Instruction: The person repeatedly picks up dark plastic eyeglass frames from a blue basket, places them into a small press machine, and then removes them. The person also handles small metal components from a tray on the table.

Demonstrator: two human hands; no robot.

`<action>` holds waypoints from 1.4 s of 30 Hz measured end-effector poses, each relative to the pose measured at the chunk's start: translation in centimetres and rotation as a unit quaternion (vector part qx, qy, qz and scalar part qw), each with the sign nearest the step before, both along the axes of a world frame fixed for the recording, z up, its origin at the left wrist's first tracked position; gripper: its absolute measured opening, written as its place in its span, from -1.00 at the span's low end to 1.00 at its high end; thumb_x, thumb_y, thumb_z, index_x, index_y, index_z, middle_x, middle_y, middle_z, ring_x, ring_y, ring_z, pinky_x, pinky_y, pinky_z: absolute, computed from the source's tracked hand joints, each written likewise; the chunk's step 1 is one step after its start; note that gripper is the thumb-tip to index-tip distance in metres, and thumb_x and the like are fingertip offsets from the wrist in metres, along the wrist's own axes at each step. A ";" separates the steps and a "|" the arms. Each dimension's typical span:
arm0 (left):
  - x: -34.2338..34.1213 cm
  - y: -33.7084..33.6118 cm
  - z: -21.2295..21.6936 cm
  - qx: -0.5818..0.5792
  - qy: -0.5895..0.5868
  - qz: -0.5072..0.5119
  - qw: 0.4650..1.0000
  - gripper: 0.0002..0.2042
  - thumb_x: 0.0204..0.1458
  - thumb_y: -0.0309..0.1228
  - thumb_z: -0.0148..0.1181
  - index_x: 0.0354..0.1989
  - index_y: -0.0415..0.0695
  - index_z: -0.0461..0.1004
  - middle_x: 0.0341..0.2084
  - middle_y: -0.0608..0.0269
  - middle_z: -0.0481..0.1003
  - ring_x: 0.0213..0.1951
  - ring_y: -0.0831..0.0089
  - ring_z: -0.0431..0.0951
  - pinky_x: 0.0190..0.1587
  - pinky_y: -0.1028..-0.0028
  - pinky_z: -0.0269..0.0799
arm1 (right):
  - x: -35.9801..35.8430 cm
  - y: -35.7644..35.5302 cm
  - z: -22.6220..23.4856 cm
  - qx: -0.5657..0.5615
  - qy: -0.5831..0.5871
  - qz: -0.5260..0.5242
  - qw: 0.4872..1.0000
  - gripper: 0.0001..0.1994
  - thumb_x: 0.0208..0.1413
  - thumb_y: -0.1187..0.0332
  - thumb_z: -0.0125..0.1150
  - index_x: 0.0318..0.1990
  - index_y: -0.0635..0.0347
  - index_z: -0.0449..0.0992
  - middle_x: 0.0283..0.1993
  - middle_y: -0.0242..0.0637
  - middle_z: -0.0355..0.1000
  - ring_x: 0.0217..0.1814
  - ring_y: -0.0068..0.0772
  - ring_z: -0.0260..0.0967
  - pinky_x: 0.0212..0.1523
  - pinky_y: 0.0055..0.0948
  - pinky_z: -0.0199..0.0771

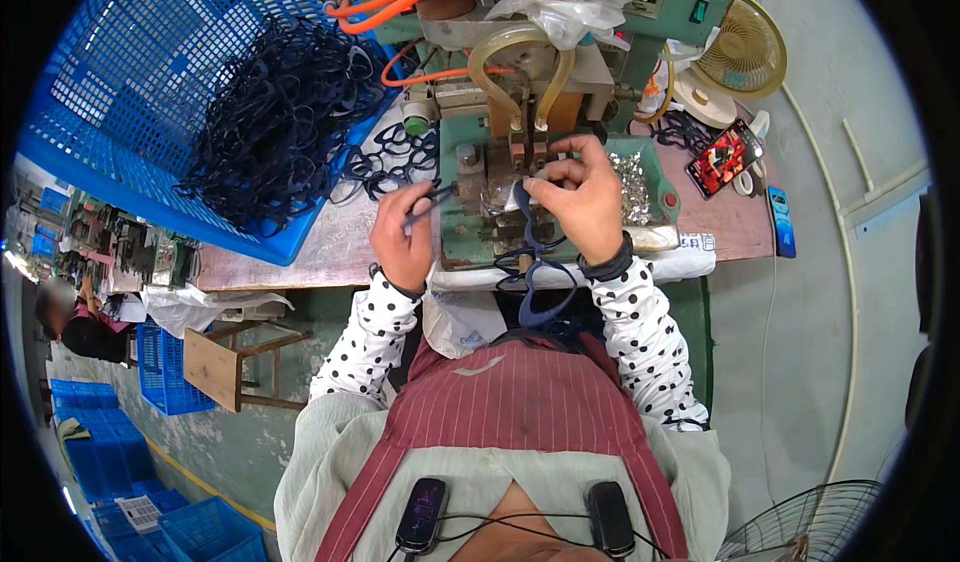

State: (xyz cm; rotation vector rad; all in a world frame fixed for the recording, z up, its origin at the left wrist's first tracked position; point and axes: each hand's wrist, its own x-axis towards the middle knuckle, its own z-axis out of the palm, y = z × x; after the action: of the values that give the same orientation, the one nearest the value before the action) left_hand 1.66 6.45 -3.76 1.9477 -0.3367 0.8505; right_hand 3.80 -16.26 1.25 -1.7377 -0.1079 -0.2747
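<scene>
The person's two hands work apart from each other over a green bench-mounted metal machine (pixel 665 17); the right hand (pixel 585 202) has its thumb and forefinger pinched on the upper end of a dark blue, slim-rimmed spectacle frame (pixel 546 314), just below a pair of small copper-coloured blocks (pixel 517 152); the frame's lower part hangs down past the machine's front edge, probably so that only the pinched end sits close to the blocks; the left hand (pixel 403 232) is closed around a thin dark blue strip (pixel 432 200), held just off to the side, perhaps to keep it within easy reach; whether the strip is a separate piece, I cannot tell.

As for containers, a large blue perforated plastic basket (pixel 110 72) leans in from the left and holds a tangled heap of dark blue frames (pixel 270 122); a few loose dark frames (pixel 395 162) lie on the worn pinkish tabletop (pixel 270 277) between basket and machine, seemingly as a near supply; right of the machine, a green shallow tray (pixel 657 167) carries many small shiny metal pieces (pixel 630 177), close to the right hand, likely for quick picking.
</scene>
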 end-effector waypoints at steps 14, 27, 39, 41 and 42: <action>-0.2 -7.0 2.3 0.228 -0.211 -0.317 0.896 -0.61 -0.11 -0.50 0.29 -0.02 -0.22 0.49 -0.06 0.05 0.52 -0.05 0.18 0.56 0.04 0.17 0.47 | 4.2 -9.7 -9.0 -0.153 -0.105 -0.234 0.954 -0.64 -0.08 0.46 0.35 -0.07 0.18 0.48 -0.30 -0.24 0.58 -0.28 -0.33 0.54 -0.21 -0.40 0.48; -0.5 -7.1 1.7 0.179 -0.205 -0.317 0.909 -0.61 -0.02 -0.49 0.22 0.04 -0.21 0.44 -0.02 0.05 0.50 -0.02 0.21 0.53 0.08 0.17 0.42 | 3.3 -11.8 -11.7 -0.484 -0.136 -0.198 0.841 -0.86 -0.13 0.32 0.36 -0.38 0.06 0.56 -0.23 -0.33 0.49 -0.05 -0.14 0.36 -0.07 -0.12 0.27; 5.2 5.8 -5.7 0.350 -0.030 0.077 0.933 -0.80 -0.11 -0.44 0.22 -0.25 -0.05 0.56 -0.20 0.25 0.47 -0.13 0.20 0.41 -0.08 0.26 0.27 | 2.6 -11.7 -12.0 -0.378 -0.151 -0.263 0.875 -0.90 0.05 0.35 0.24 -0.29 0.08 0.57 -0.36 -0.25 0.49 -0.22 -0.17 0.39 -0.15 -0.19 0.30; 8.8 8.5 -7.8 0.486 -0.013 0.178 0.856 -0.84 -0.04 -0.38 0.15 -0.27 0.00 0.58 -0.07 0.22 0.44 0.01 0.19 0.35 0.03 0.17 0.21 | 2.8 -11.9 -12.3 -0.338 -0.122 -0.263 0.895 -0.90 0.05 0.37 0.20 -0.27 0.12 0.55 -0.37 -0.20 0.48 -0.24 -0.10 0.40 -0.18 -0.14 0.31; 10.5 10.6 -9.9 0.509 0.018 0.224 0.831 -0.84 -0.02 -0.34 0.13 -0.28 0.03 0.60 0.00 0.23 0.42 0.08 0.19 0.31 0.07 0.12 0.18 | 3.2 -12.3 -12.7 -0.320 -0.108 -0.267 0.903 -0.89 0.06 0.39 0.19 -0.26 0.14 0.54 -0.37 -0.18 0.48 -0.25 -0.07 0.40 -0.19 -0.11 0.31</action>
State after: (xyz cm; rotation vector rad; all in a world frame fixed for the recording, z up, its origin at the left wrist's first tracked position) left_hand 12.20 17.04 -13.68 3.1288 -0.3473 1.0328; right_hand 6.97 -28.52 -11.45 -2.3695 0.1415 -0.9202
